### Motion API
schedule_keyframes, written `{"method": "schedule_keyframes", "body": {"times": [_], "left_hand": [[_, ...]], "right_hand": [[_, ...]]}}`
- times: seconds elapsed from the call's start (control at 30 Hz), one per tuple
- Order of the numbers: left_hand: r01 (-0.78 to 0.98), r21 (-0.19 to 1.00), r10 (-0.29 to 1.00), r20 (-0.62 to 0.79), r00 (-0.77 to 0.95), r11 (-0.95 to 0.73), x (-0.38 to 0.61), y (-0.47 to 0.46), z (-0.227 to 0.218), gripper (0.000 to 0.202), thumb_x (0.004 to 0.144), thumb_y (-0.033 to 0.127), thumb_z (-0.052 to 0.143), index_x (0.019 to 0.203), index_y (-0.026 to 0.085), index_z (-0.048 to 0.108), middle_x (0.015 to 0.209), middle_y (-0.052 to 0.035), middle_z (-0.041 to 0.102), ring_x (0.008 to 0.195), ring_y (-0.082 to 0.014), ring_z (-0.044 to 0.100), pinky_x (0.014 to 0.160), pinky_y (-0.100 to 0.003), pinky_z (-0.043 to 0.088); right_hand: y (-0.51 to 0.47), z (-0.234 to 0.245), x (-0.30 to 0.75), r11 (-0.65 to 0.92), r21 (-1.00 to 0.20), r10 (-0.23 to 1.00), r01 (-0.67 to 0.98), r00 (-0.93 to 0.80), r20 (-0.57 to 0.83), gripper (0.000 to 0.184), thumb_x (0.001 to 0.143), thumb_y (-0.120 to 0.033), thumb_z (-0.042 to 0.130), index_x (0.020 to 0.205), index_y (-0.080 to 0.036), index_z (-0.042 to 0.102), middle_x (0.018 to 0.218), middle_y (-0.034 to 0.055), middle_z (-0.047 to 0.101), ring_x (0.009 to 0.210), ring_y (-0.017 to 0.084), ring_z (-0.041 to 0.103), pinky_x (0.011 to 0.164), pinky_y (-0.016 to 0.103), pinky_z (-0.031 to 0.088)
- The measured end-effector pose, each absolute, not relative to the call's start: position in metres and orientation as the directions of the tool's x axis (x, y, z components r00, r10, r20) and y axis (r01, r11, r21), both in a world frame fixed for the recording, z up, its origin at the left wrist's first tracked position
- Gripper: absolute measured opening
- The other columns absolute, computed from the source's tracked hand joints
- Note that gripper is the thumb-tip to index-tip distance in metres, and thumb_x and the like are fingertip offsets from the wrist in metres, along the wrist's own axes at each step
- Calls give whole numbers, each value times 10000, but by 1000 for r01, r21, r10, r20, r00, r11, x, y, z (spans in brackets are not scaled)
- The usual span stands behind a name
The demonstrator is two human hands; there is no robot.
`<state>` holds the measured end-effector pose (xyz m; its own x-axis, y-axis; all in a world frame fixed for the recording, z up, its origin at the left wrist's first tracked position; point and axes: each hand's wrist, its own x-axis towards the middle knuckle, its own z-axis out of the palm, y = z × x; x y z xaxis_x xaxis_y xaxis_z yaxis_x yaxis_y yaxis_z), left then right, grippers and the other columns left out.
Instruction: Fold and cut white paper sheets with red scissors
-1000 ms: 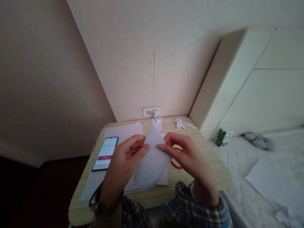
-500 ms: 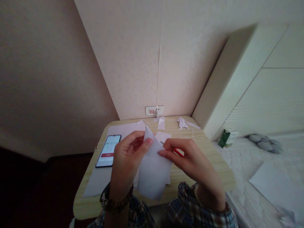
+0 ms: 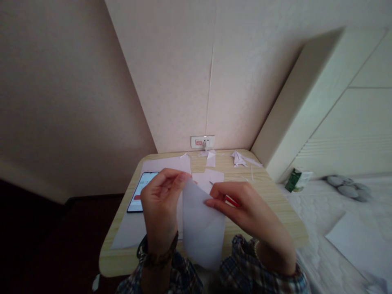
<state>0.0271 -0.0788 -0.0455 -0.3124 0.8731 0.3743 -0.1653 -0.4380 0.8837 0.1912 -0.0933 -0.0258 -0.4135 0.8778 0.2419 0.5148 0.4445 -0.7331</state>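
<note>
A white sheet of paper (image 3: 203,226) hangs between my hands above the table's front part. My left hand (image 3: 163,200) pinches its upper left corner between thumb and fingers. At the paper's upper right edge, my right hand (image 3: 240,208) is closed, thumb and forefinger gripping it. Behind the right hand, red-handled scissors (image 3: 232,201) show in part, with a thin metal tip by the forefinger; whether they lie on the table or are held I cannot tell. Left of my left hand is a phone (image 3: 134,203) with a lit screen, partly hidden by that hand.
Larger white paper (image 3: 128,234) lies under the phone on the wooden table (image 3: 269,216). Paper scraps (image 3: 211,158) and a folded paper shape (image 3: 238,159) are along the back, below a wall socket (image 3: 202,142). At right, a bed carries a green-and-white box (image 3: 298,179) and more paper (image 3: 361,241).
My left hand has moved its pinch to the paper's top left corner. The pointed top fold no longer stands up, and the sheet hangs flatter. The view has shifted slightly.
</note>
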Motion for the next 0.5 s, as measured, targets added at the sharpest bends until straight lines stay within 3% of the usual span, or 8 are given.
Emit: {"method": "schedule_keyframes", "body": {"times": [0.23,0.37,0.43,0.5], "left_hand": [[-132,912,912,357,-203,-387,27,-77,-46,46,781,186,719,754,218,738,730,30,729,687,-100,669,632,-153,521],[-97,926,928,352,-119,-364,28,-76,-43,65,746,161,730,699,202,712,665,28,709,624,-119,662,572,-183,518],[-96,923,923,359,-138,-373,28,-77,-41,88,753,155,720,679,198,698,650,28,706,597,-115,653,551,-181,513],[-103,920,920,360,-158,-377,27,-78,-41,71,751,143,723,719,202,702,678,30,715,616,-108,662,570,-170,522]], "right_hand": [[-92,-26,188,384,-777,919,499,-291,266,311,908,-274,598,615,-198,526,542,-54,511,522,110,483,536,220,351],[-90,-23,193,377,-805,922,457,-270,278,284,929,-320,556,676,-197,598,608,-34,604,588,125,567,587,224,419],[-85,-30,202,342,-770,932,538,-298,205,268,959,-302,503,770,-197,660,722,-10,682,701,140,630,655,229,460],[-75,-45,216,195,-626,974,755,-224,33,243,982,-272,465,915,-205,689,891,13,726,851,148,661,769,243,491]]}}
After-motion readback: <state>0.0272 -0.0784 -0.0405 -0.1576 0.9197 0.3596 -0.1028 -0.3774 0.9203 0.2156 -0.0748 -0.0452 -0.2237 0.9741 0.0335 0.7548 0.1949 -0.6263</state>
